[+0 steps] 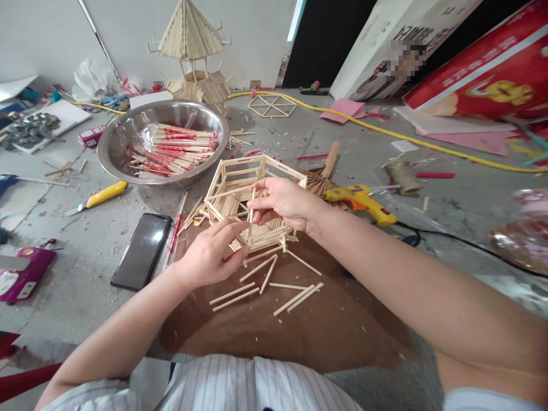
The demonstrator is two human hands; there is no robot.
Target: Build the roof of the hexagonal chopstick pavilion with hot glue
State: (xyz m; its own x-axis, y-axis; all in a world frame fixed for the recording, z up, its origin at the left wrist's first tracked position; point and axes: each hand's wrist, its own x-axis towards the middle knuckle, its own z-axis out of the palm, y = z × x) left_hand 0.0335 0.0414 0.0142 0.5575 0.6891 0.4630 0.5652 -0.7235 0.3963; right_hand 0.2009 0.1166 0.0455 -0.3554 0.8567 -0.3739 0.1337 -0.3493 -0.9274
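A hexagonal frame built of wooden sticks [240,188] lies tilted on a brown sheet [299,325] in front of me. My right hand [285,202] is closed in a pinch on one upright stick [252,220] at the frame's near side. Just below it, my left hand [212,254] has its fingers curled and pressed against the frame's lower edge and the same stick. Several loose sticks [268,285] are scattered on the sheet under both hands.
A steel bowl [115,151] holds wrapped chopsticks at the back left. A black phone [142,250], a yellow knife [103,195], a yellow glue gun [362,200] with its cord, a stick pagoda model [190,51], a twine roll [400,174] and a yellow hose [385,131] lie around.
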